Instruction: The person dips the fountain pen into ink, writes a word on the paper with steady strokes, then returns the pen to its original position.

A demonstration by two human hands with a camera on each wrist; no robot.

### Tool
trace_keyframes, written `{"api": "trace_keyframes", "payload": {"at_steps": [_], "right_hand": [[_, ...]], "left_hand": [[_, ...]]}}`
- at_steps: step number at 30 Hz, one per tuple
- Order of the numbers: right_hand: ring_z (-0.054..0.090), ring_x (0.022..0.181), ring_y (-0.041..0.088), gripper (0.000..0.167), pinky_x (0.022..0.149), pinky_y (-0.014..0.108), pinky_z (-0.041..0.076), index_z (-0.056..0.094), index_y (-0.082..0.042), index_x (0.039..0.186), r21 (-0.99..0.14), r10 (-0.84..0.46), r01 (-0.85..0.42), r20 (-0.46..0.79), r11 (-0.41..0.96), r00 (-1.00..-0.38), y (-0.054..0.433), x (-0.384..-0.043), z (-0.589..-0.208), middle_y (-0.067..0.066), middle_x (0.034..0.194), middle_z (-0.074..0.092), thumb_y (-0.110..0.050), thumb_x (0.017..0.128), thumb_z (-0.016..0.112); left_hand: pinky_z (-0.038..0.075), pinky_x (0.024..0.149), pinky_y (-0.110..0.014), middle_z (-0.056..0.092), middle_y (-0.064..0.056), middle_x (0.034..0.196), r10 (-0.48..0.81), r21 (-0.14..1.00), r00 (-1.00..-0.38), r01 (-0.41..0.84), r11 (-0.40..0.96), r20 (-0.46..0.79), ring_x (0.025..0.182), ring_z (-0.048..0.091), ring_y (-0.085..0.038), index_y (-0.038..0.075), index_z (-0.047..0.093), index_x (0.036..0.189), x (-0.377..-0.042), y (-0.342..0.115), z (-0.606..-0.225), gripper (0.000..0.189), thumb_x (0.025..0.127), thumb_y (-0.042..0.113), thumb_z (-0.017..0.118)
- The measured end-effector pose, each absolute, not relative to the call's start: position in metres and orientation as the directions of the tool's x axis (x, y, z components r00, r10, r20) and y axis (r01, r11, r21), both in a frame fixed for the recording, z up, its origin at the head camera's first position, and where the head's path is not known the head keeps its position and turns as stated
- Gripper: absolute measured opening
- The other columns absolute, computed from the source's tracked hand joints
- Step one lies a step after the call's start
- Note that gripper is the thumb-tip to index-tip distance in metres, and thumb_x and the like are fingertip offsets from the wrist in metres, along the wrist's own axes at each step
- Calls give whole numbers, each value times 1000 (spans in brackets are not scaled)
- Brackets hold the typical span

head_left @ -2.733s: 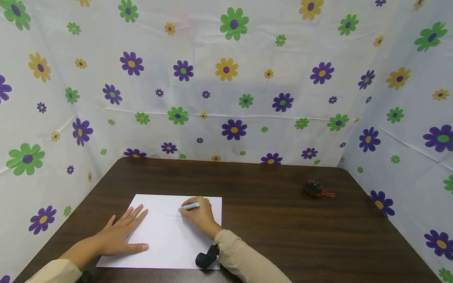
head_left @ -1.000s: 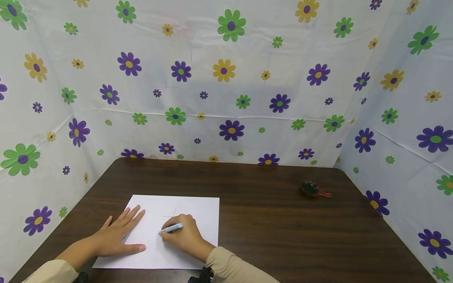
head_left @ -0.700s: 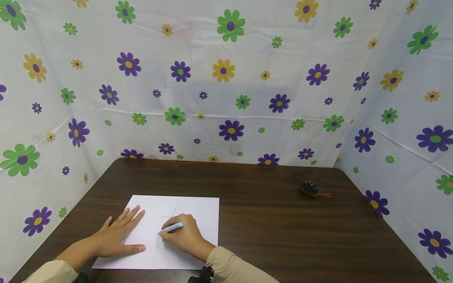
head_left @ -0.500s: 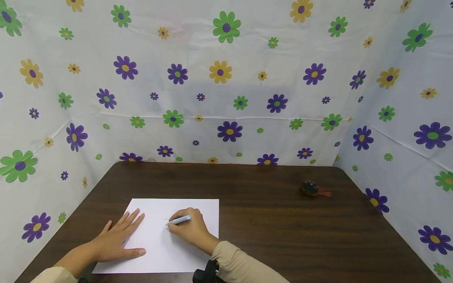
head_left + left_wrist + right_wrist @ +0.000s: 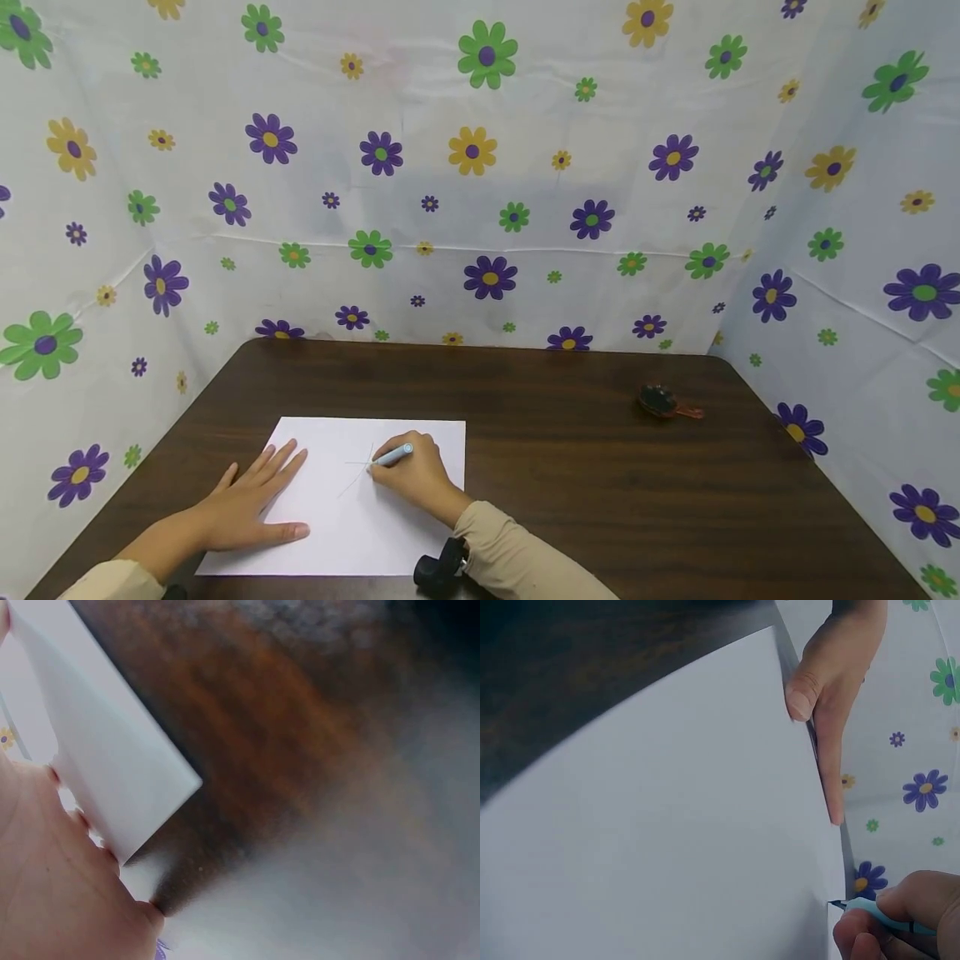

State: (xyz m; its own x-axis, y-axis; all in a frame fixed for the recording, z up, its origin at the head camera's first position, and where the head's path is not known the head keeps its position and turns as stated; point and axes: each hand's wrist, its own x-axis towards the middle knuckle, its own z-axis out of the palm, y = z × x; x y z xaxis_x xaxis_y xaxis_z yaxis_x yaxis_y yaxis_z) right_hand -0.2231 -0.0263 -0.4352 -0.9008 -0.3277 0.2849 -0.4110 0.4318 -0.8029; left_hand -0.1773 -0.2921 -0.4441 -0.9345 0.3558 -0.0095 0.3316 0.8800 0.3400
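Observation:
A white sheet of paper (image 5: 345, 542) lies on the dark wooden table. My left hand (image 5: 243, 512) rests flat on its left side, fingers spread; the left wrist view shows the palm (image 5: 60, 862) beside a paper corner. My right hand (image 5: 422, 473) pinches a light blue pen (image 5: 396, 454) between thumb and fingers, its tip at the paper's upper middle. Thin lines (image 5: 356, 462) show there: one level, one short and upright, and one slanting down to the left. In the right wrist view the dark pen tip (image 5: 837, 903) touches or nearly touches the paper.
A small dark-bowled object with a reddish-brown handle (image 5: 662, 401), like a little pan, lies at the table's back right. The brown table (image 5: 600, 483) is enclosed by a flower-printed white cloth (image 5: 420, 100). A black device (image 5: 441, 567) is strapped to my right wrist.
The upright and slanting lines have appeared on the paper. My right hand moved down-left with the pen, then back up-right to near the lines' crossing. My left hand stayed on the paper.

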Motion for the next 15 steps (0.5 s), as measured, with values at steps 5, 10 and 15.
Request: {"api": "trace_keyframes", "payload": {"at_steps": [5, 10, 15], "right_hand": [[48, 56, -7, 2, 49, 13, 41, 75, -8, 72, -798, -335, -421, 291, 432, -896, -27, -223, -433, -5, 64, 69, -8, 74, 76], [49, 56, -6, 6, 49, 12, 41, 76, -9, 70, -772, -332, -432, 300, 466, -894, -30, -224, -429, -4, 64, 70, -5, 71, 73], [48, 54, -6, 6, 48, 12, 40, 76, -9, 70, -748, -332, -436, 299, 500, -895, -30, -222, -427, -4, 64, 70, -4, 70, 73]], "left_hand": [[2, 95, -81, 21, -23, 156, 356, 335, -934, 332, 882, -12, 138, 16, -54, 5, 33, 148, -177, -292, -443, 96, 76, 57, 70], [3, 96, -81, 21, -23, 156, 351, 320, -936, 324, 890, -27, 138, 17, -53, 6, 33, 148, -177, -292, -442, 96, 76, 58, 69], [3, 96, -81, 21, -22, 156, 352, 315, -935, 324, 892, -36, 138, 17, -53, 5, 33, 148, -177, -292, -441, 96, 76, 58, 69]]}}
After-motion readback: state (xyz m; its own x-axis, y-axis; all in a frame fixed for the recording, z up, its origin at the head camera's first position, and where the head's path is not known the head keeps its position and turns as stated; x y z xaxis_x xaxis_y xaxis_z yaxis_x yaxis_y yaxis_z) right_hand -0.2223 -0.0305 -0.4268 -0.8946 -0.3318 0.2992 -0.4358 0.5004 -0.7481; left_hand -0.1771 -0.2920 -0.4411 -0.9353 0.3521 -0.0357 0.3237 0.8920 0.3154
